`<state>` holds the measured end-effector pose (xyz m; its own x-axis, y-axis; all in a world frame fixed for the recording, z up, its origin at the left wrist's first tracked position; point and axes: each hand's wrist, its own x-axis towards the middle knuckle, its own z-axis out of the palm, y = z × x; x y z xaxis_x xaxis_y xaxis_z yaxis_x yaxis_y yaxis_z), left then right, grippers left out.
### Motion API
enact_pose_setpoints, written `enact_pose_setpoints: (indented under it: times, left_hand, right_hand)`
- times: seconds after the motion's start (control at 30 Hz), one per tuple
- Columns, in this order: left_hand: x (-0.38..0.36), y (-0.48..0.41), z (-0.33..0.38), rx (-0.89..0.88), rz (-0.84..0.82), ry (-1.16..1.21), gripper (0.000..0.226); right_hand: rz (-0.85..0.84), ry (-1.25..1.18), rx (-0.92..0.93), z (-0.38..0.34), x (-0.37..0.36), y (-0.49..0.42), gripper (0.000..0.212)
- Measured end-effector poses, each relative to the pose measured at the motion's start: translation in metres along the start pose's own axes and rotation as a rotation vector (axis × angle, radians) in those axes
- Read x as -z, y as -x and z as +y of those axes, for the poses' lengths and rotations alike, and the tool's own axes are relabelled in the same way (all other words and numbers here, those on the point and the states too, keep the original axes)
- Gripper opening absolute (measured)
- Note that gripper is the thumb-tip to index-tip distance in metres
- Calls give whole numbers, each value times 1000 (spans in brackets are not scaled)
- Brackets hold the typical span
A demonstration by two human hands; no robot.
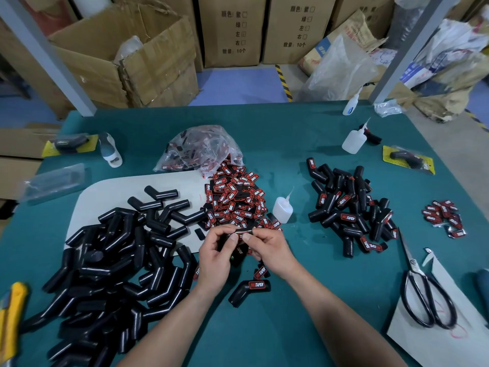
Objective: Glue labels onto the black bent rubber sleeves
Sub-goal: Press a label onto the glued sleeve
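Note:
My left hand (pixel 217 256) and my right hand (pixel 270 249) both grip one black bent rubber sleeve (pixel 238 254) above the table's middle, thumbs pressing a red-and-black label (pixel 240 235) onto its top. A heap of loose labels (pixel 235 202) lies just beyond my hands. Unlabelled black sleeves (pixel 113 260) are piled at the left. Labelled sleeves (pixel 346 207) are piled at the right. One labelled sleeve (pixel 250 288) lies alone below my hands. A small glue bottle (pixel 282 207) stands right of the label heap.
Scissors (pixel 423 295) lie on white paper at the right. A plastic bag of labels (pixel 201 149) sits behind the heap. Two more glue bottles (pixel 353 140) stand at the back right, a small label cluster (pixel 442 214) far right. A yellow knife (pixel 10 319) lies at the left edge.

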<state>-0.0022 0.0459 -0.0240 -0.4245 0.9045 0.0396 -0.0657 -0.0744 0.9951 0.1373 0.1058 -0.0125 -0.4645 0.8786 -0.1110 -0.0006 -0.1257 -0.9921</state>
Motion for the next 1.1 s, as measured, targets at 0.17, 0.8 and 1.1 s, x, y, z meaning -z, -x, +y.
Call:
enact_pose_setpoints:
  times: [0.17,0.8,1.1]
  left_hand:
    - [1,2,0,-81,-32,-37,7]
    - [-3,6,7,-146,-100,-62,10]
    - [-3,6,8,-141,-97,-57,14]
  right_hand:
    - [-219,-210,-251,-3,12,0,11]
    - [-255,-297,-276,1,15,-1,49]
    - [-244,-290,-271,-1,15,0,34]
